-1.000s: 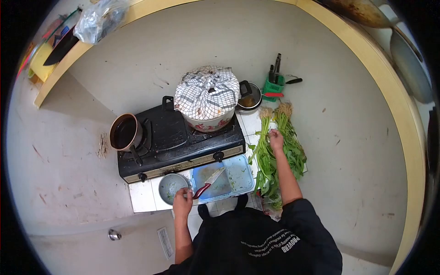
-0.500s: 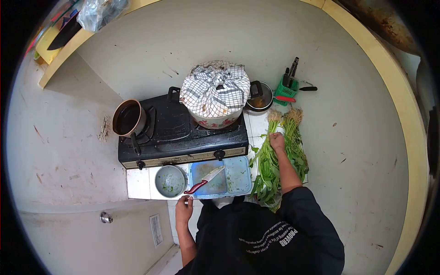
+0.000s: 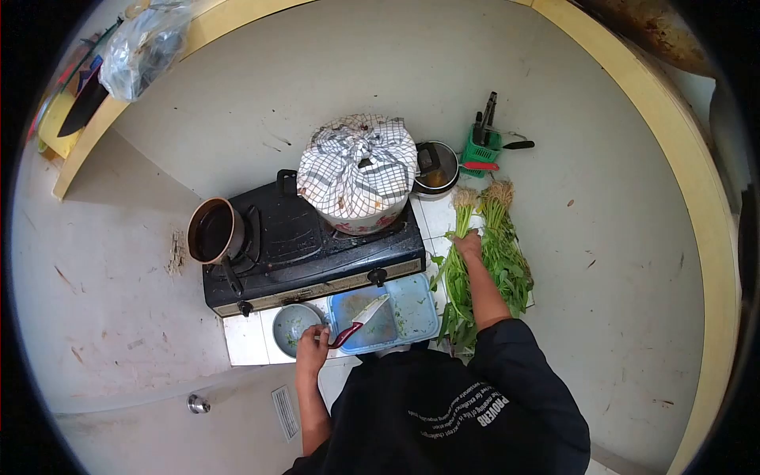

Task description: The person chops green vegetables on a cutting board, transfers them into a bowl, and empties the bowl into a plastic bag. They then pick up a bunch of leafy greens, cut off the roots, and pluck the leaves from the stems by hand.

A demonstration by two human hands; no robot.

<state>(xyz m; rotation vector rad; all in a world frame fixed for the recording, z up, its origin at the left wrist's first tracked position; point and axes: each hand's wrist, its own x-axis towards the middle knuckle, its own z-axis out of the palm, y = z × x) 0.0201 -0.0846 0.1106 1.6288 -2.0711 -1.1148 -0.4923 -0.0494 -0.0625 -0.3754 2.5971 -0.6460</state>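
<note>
My right hand [image 3: 469,244] is closed around the stems of a bunch of leafy greens [image 3: 457,289], just below its pale roots. A second bunch of leafy greens [image 3: 507,261] lies against it on the right. My left hand [image 3: 312,345] hovers at the front edge of a grey bowl [image 3: 290,323], fingers loosely bent, with nothing visible in them. Beside it is the end of the dark red handle of a knife [image 3: 366,313]. The knife rests across a blue tray [image 3: 434,321] dotted with green scraps; some scraps also lie in the bowl.
Behind stands a black gas stove [image 3: 289,237]. On it are a small saucepan [image 3: 215,229] with dark contents and a large pot [image 3: 370,222] wrapped in a checked cloth. A lidded pan [image 3: 438,168] and a green utensil basket [image 3: 480,152] stand at the back right.
My left hand has moved up to the bowl's front edge. My right hand keeps its grip on the stems, and that bunch looks slightly lifted and shifted. The view has tilted a little.
</note>
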